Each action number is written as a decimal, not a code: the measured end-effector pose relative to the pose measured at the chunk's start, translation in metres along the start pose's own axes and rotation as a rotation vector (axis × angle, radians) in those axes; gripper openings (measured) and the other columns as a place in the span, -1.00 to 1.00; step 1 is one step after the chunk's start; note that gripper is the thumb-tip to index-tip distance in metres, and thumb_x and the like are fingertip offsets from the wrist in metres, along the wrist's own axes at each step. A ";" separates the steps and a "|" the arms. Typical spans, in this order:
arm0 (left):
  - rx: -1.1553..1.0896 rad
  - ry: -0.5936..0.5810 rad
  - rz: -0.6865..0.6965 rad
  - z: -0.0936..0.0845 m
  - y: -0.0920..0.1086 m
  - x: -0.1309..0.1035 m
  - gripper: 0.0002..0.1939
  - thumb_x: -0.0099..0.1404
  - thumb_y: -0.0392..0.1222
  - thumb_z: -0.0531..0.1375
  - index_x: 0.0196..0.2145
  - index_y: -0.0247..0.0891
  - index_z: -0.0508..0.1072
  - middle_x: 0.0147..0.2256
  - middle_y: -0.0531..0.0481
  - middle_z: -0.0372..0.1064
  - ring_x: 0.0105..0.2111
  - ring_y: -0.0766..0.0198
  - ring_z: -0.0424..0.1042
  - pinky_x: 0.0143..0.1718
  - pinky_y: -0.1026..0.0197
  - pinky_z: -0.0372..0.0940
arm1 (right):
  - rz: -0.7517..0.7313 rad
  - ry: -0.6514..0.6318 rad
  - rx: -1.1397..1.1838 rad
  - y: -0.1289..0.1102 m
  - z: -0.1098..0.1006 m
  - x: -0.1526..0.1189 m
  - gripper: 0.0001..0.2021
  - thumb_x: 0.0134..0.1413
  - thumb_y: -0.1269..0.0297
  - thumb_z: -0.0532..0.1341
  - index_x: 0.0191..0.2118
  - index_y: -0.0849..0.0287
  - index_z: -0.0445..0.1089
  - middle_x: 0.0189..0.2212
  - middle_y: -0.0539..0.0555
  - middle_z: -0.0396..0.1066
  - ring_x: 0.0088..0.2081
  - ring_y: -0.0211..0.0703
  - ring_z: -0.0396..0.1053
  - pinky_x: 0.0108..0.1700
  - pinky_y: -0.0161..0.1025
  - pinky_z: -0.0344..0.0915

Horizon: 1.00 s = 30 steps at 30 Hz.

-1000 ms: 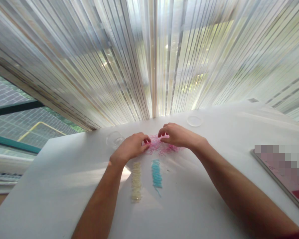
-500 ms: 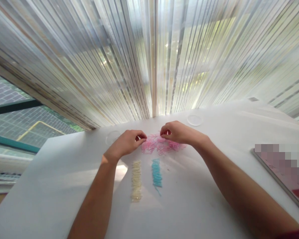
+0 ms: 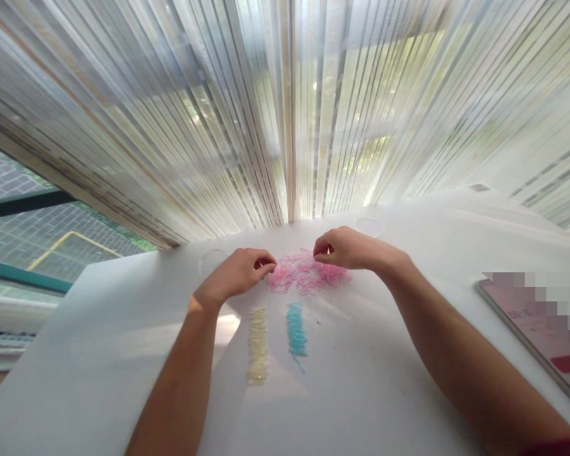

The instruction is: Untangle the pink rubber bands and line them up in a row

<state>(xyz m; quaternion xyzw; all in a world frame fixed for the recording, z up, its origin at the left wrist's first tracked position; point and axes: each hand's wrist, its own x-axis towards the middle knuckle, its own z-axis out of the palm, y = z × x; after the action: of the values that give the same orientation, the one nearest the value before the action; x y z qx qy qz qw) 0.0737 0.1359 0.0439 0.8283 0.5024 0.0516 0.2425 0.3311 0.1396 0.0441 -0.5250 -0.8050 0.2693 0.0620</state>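
Note:
A loose pile of thin pink pieces (image 3: 301, 275), too small to tell whether clips or bands, lies spread on the white table. My left hand (image 3: 240, 272) is at the pile's left edge, thumb and fingertips drawn together in a pinch. At the back right of the pile, my right hand (image 3: 346, 247) pinches too. Whatever lies between either set of fingertips is too small to make out. Nearer me, a row of cream-coloured thin pieces (image 3: 258, 345) runs beside a shorter row of blue ones (image 3: 296, 329), one blue piece sticking out at the near end.
Two clear round lids or dishes, one left (image 3: 212, 261) and one right (image 3: 369, 227), lie towards the back of the white table (image 3: 361, 392). A phone-like device (image 3: 534, 335) rests at the right. Striped curtains (image 3: 289, 114) hang along the table's far edge.
My right hand has shifted slightly right, uncovering a bit more of the pink pile. My left hand stays at the pile's left edge. The whole view has moved a little.

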 end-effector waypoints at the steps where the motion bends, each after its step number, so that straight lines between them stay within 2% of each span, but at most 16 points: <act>1: 0.008 -0.001 0.000 0.000 -0.001 0.000 -0.73 0.31 -0.07 0.13 -0.23 -0.21 0.60 -0.23 -0.03 0.60 -0.25 0.18 0.52 -0.18 0.22 0.33 | 0.014 -0.003 0.002 0.000 -0.001 -0.001 -0.84 0.08 0.34 0.26 -0.25 0.13 0.59 -0.35 0.05 0.57 -0.40 -0.21 0.42 -0.41 -0.32 0.21; 7: 0.033 -0.019 -0.024 0.000 -0.003 0.000 -0.73 0.31 -0.10 0.13 -0.23 -0.21 0.60 -0.22 -0.02 0.60 -0.24 0.17 0.52 -0.18 0.22 0.31 | 0.048 0.005 -0.003 -0.001 -0.004 -0.003 -0.84 0.07 0.32 0.24 -0.26 0.13 0.59 -0.38 0.03 0.55 -0.42 -0.23 0.40 -0.44 -0.33 0.18; 13: 0.017 -0.031 -0.044 0.001 -0.004 0.000 -0.73 0.30 -0.12 0.13 -0.17 -0.20 0.59 -0.19 -0.02 0.59 -0.24 0.20 0.52 -0.18 0.23 0.32 | 0.048 0.003 0.002 -0.002 -0.005 -0.003 -0.82 0.06 0.36 0.24 -0.24 0.13 0.58 -0.33 0.04 0.57 -0.38 -0.22 0.42 -0.40 -0.33 0.21; 23: 0.051 -0.079 -0.041 0.006 -0.002 0.000 -0.71 0.20 -0.06 0.23 -0.16 -0.18 0.59 -0.19 -0.02 0.58 -0.29 0.19 0.49 -0.21 0.21 0.33 | -0.054 -0.004 -0.038 -0.009 0.011 0.005 -0.78 0.06 0.41 0.24 -0.18 0.13 0.58 -0.30 0.07 0.58 -0.35 -0.19 0.44 -0.34 -0.32 0.23; 30: 0.025 -0.057 -0.018 0.003 -0.004 0.000 -0.75 0.27 -0.07 0.16 -0.22 -0.16 0.61 -0.25 -0.01 0.60 -0.28 0.18 0.51 -0.22 0.22 0.33 | -0.190 0.087 -0.085 -0.020 0.025 0.011 -0.77 0.16 0.41 0.17 -0.17 0.16 0.59 -0.26 0.13 0.56 -0.25 -0.14 0.44 -0.24 -0.31 0.21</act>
<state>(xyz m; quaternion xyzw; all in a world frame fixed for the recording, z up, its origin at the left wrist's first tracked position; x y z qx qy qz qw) 0.0719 0.1366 0.0391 0.8279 0.5033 0.0195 0.2467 0.3010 0.1343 0.0309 -0.4597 -0.8583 0.2048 0.1000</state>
